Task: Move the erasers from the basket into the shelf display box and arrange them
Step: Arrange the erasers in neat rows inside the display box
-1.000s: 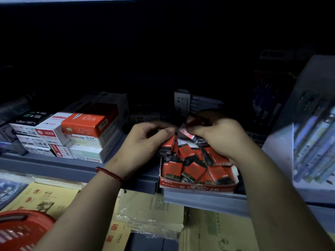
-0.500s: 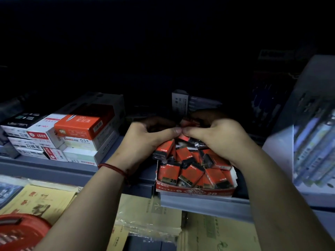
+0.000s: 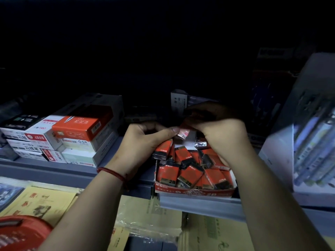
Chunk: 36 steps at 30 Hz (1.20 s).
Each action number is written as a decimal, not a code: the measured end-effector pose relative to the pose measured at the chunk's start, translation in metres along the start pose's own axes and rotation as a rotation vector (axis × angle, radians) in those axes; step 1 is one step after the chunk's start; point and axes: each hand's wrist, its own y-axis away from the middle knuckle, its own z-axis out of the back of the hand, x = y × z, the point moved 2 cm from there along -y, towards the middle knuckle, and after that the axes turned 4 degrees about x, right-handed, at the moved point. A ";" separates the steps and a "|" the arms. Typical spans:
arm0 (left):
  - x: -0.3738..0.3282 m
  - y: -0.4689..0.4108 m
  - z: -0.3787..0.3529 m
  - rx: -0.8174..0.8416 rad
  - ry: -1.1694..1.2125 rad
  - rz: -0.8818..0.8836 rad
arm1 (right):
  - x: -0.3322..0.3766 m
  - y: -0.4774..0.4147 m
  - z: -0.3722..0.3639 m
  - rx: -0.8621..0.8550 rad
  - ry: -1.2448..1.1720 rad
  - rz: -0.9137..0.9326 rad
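eraser [image 3: 183, 133] pinched between left hand [image 3: 145, 142] and right hand [image 3: 220, 134]

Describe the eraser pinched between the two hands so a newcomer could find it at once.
Start at the grey shelf and find the red display box at its front edge, heaped with red-and-black erasers. Above the box's back, the left hand and right hand meet around one eraser. Unlike the rest, it is raised off the pile and looks paler, pinkish.
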 end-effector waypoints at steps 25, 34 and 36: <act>0.011 -0.002 0.003 -0.088 -0.038 -0.025 | 0.005 0.011 -0.008 0.269 0.498 -0.132; 0.012 -0.003 0.004 -0.091 -0.024 -0.012 | 0.002 0.010 -0.005 0.156 0.386 0.009; 0.013 -0.003 0.004 -0.087 -0.020 -0.015 | 0.002 0.010 -0.005 0.127 0.321 0.037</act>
